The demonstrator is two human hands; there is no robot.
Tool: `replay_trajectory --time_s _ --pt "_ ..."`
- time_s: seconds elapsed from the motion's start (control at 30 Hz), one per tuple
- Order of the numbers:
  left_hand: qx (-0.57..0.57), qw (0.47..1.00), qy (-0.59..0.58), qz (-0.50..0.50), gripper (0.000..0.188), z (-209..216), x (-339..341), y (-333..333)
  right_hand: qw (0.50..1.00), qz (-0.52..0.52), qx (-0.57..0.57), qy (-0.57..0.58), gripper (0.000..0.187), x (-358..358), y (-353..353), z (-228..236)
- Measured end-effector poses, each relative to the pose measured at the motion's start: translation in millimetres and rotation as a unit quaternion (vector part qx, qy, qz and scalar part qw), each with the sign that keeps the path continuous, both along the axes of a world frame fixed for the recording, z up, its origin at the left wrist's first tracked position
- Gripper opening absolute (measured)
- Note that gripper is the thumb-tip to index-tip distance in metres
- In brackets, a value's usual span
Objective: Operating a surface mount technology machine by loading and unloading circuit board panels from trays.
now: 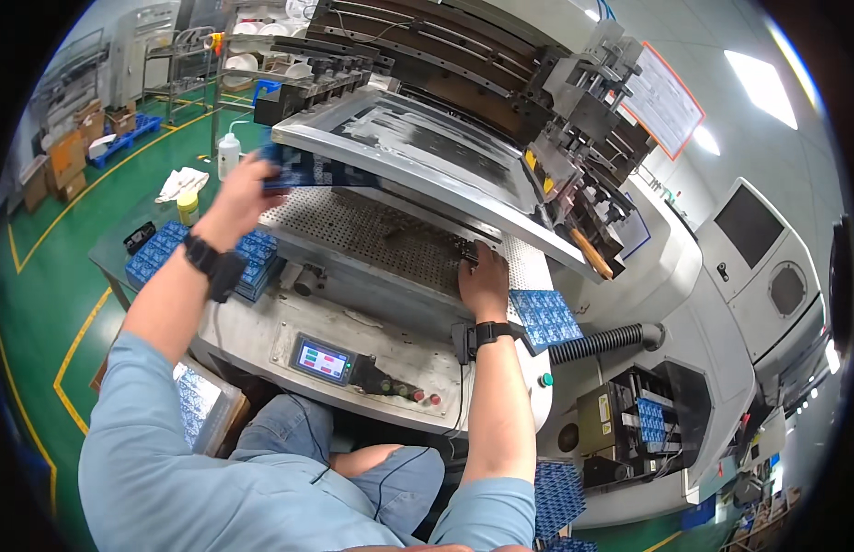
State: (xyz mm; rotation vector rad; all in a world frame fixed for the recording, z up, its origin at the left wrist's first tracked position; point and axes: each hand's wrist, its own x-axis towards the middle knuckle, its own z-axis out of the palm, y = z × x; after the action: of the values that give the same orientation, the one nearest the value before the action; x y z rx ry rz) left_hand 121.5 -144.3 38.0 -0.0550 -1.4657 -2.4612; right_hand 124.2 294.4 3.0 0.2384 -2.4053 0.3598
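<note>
My left hand (241, 201) is raised at the left end of the screen-printing machine, its fingers closed on the edge of a blue patterned circuit-board panel (321, 171). That panel is smeared by motion and partly hidden under the framed screen (390, 156). My right hand (485, 281) rests on the perforated metal bed (349, 230) beneath the screen, fingers curled at a small dark piece (465, 249) whose kind I cannot make out. Just right of that wrist, another blue panel (544, 318) lies at the machine's corner. Each wrist wears a black strapped device.
Stacked blue panels (160, 258) sit left of the bed, near a yellow-lidded jar (188, 209), a white cloth (181, 184) and a squeeze bottle (228, 155). A lit touch panel (322, 360) and buttons face me. A wooden-handled tool (590, 253) hangs by the screen's right corner.
</note>
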Motion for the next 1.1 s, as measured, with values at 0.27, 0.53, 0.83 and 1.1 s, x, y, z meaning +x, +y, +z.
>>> replay_trajectory --time_s 0.27,0.53,0.83,1.1 --pt "-0.083 0.988 -0.059 -0.12 0.032 15 -58 162 1.0 -0.013 -0.015 0.0 0.052 2 0 0" --pt "-0.445 0.887 0.12 -0.034 0.036 -10 -89 174 0.999 -0.014 0.01 -0.03 0.047 1 1 1" --pt "-0.645 0.746 0.166 0.029 0.054 -26 -33 148 0.999 0.013 0.03 -0.031 0.042 1 2 -1" --pt "-0.677 0.712 0.183 0.027 0.056 -25 -27 150 0.998 0.025 0.03 -0.044 0.043 4 2 1"
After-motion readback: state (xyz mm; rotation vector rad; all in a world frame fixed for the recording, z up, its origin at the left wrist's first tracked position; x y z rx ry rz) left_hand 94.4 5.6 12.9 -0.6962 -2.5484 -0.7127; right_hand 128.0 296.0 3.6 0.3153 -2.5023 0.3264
